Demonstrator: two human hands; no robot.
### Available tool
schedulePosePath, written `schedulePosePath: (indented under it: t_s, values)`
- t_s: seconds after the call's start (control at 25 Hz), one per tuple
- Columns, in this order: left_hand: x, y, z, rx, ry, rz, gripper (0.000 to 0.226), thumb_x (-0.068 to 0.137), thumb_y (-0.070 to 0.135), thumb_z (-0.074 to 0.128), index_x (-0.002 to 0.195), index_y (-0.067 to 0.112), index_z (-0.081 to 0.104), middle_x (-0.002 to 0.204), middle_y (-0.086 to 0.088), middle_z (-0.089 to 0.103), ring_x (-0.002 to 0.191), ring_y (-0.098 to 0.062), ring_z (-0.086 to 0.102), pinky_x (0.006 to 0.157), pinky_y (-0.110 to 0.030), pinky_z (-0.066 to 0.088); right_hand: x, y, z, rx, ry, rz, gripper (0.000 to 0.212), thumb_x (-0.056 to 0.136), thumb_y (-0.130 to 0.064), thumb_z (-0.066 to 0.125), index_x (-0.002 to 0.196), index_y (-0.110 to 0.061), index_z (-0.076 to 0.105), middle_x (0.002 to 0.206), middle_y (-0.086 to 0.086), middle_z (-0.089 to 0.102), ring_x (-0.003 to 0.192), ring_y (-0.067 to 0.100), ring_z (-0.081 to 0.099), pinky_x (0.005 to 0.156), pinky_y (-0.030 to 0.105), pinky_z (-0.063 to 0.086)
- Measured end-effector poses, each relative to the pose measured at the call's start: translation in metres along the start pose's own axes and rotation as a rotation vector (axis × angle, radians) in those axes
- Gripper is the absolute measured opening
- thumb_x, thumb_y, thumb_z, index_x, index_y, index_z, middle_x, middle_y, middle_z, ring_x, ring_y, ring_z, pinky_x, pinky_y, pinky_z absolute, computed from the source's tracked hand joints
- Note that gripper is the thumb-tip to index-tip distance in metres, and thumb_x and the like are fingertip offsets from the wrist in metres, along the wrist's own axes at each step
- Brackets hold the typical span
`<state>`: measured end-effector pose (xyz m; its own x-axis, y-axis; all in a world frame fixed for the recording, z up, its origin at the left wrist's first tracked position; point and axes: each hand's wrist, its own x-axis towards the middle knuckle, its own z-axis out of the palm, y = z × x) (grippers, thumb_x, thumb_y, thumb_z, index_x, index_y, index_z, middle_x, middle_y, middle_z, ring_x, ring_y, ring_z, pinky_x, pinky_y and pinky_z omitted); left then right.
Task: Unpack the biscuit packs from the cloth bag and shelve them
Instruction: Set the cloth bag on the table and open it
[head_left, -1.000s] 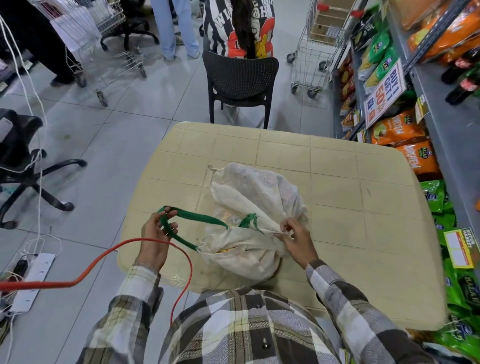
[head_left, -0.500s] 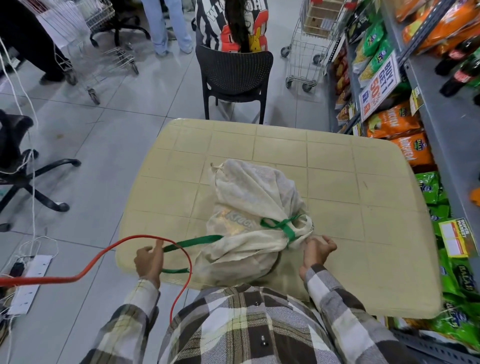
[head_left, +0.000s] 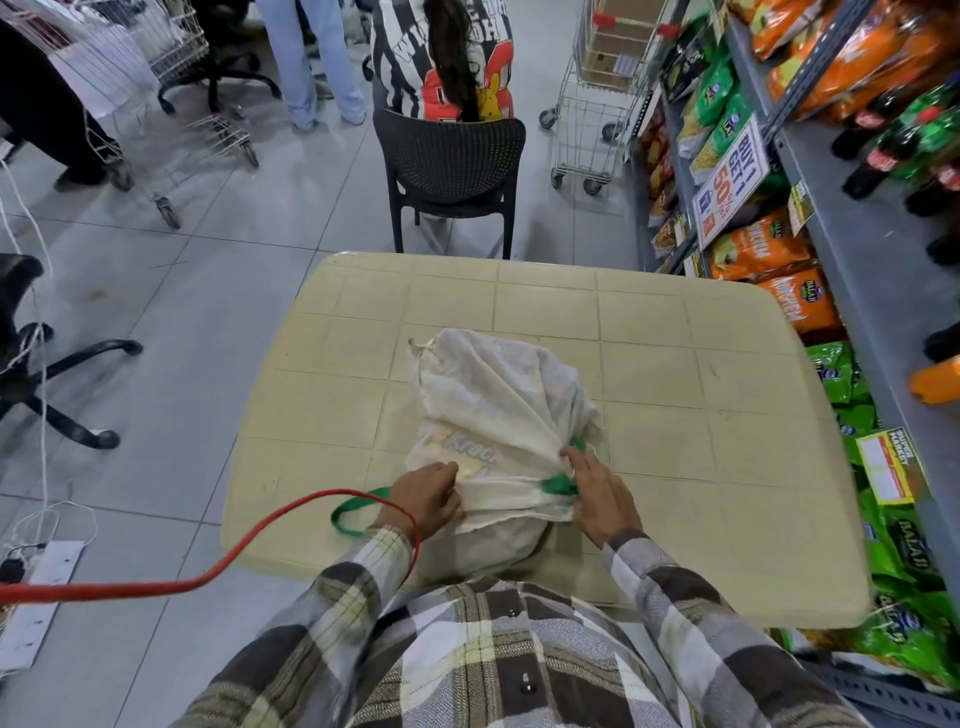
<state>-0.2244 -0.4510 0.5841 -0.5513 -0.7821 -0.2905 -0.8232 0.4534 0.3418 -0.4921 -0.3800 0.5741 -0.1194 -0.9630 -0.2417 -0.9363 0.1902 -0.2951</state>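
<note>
Head view: the cloth bag (head_left: 498, 415) lies at lower centre of the frame on the beige table (head_left: 675, 364), its mouth bunched toward you. Your left hand (head_left: 423, 499) and right hand (head_left: 597, 493) each pinch the gathered cloth beside the green handles (head_left: 558, 486). No biscuit packs are out; unpacking and shelving on the shelf (head_left: 857, 249), right of frame, all remain.
</note>
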Motion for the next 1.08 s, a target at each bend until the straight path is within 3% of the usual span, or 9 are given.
schedulePosePath:
  t_s: [0.2, 0.32, 0.4, 0.48, 0.6, 0.68, 0.76, 0.88, 1.08]
  values:
    - [-0.032, -0.042, 0.001, -0.188, 0.197, -0.049, 0.019, 0.092, 0.025, 0.046, 0.099, 0.007, 0.047, 0.094, -0.008, 0.052, 0.077, -0.032, 0.056, 0.065, -0.038, 0.046, -0.047, 0.052, 0.012, 0.226, -0.013, 0.482, 0.047, 0.078, -0.012, 0.076, 0.112, -0.024, 0.045, 0.107, 0.006, 0.063, 0.091, 0.030, 0.062, 0.073, 0.036, 0.052]
    - [-0.061, -0.061, 0.016, -0.251, 0.234, -0.115, 0.019, 0.090, 0.027, 0.041, 0.094, 0.009, 0.046, 0.089, -0.004, 0.046, 0.072, -0.028, 0.050, 0.062, -0.039, 0.046, -0.074, 0.076, 0.033, 0.351, -0.272, 0.698, 0.045, 0.084, -0.007, 0.068, 0.124, -0.014, 0.050, 0.120, 0.019, 0.064, 0.105, 0.035, 0.063, 0.084, 0.035, 0.050]
    - [-0.068, -0.063, 0.021, -0.219, 0.255, -0.211, 0.008, 0.087, 0.014, 0.053, 0.091, 0.010, 0.048, 0.089, -0.007, 0.049, 0.072, -0.030, 0.051, 0.061, -0.041, 0.047, -0.079, 0.078, 0.035, 0.516, -0.508, 0.662, 0.062, 0.084, 0.001, 0.066, 0.139, -0.011, 0.041, 0.132, 0.025, 0.057, 0.117, 0.039, 0.058, 0.095, 0.035, 0.048]
    - [-0.063, -0.061, 0.019, -0.131, 0.308, -0.255, 0.015, 0.077, 0.010, 0.064, 0.087, 0.010, 0.052, 0.086, -0.008, 0.052, 0.074, -0.029, 0.049, 0.062, -0.040, 0.046, -0.075, 0.071, 0.025, 0.610, -0.548, 0.654, 0.079, 0.082, -0.003, 0.073, 0.148, -0.012, 0.030, 0.139, 0.026, 0.050, 0.125, 0.041, 0.052, 0.107, 0.045, 0.044]
    - [-0.059, -0.048, 0.017, -0.065, 0.308, -0.009, 0.013, 0.077, 0.024, 0.065, 0.080, 0.017, 0.054, 0.079, -0.002, 0.054, 0.071, -0.019, 0.047, 0.062, -0.034, 0.045, -0.058, 0.047, -0.001, 0.250, -0.012, 0.395, 0.058, 0.080, -0.016, 0.073, 0.133, -0.024, 0.049, 0.123, 0.010, 0.056, 0.113, 0.032, 0.054, 0.097, 0.047, 0.043]
    - [-0.060, -0.041, 0.026, -0.058, 0.141, 0.107, 0.022, 0.085, 0.036, 0.055, 0.073, 0.020, 0.062, 0.070, 0.002, 0.061, 0.062, -0.014, 0.053, 0.060, -0.031, 0.052, -0.048, 0.012, -0.011, 0.338, 0.192, 0.031, 0.031, 0.084, -0.008, 0.068, 0.111, -0.023, 0.062, 0.103, -0.003, 0.063, 0.092, 0.018, 0.060, 0.086, 0.043, 0.053]
    - [-0.058, -0.040, 0.032, -0.007, -0.068, 0.011, 0.036, 0.089, 0.046, 0.046, 0.079, 0.021, 0.070, 0.076, 0.002, 0.070, 0.068, -0.015, 0.065, 0.067, -0.030, 0.057, -0.040, -0.030, -0.012, 0.396, -0.073, -0.173, 0.017, 0.092, -0.015, 0.062, 0.105, -0.026, 0.065, 0.099, -0.007, 0.068, 0.085, 0.008, 0.064, 0.081, 0.029, 0.057]
    - [-0.050, -0.048, 0.037, -0.045, -0.155, -0.147, 0.028, 0.090, 0.032, 0.054, 0.109, 0.016, 0.066, 0.110, -0.004, 0.069, 0.101, -0.022, 0.066, 0.090, -0.034, 0.053, -0.030, -0.068, 0.011, 0.228, -0.538, -0.257, 0.026, 0.096, -0.021, 0.054, 0.120, -0.018, 0.064, 0.105, 0.006, 0.073, 0.093, 0.021, 0.067, 0.081, 0.023, 0.051]
    - [-0.048, -0.051, 0.029, -0.323, 0.274, -0.177, 0.010, 0.089, 0.008, 0.057, 0.099, 0.010, 0.056, 0.098, -0.007, 0.059, 0.092, -0.027, 0.056, 0.082, -0.036, 0.049, -0.031, -0.073, 0.033, 0.309, -0.442, -0.008, 0.021, 0.096, -0.019, 0.054, 0.111, -0.013, 0.067, 0.108, 0.007, 0.071, 0.101, 0.022, 0.067, 0.091, 0.029, 0.053]
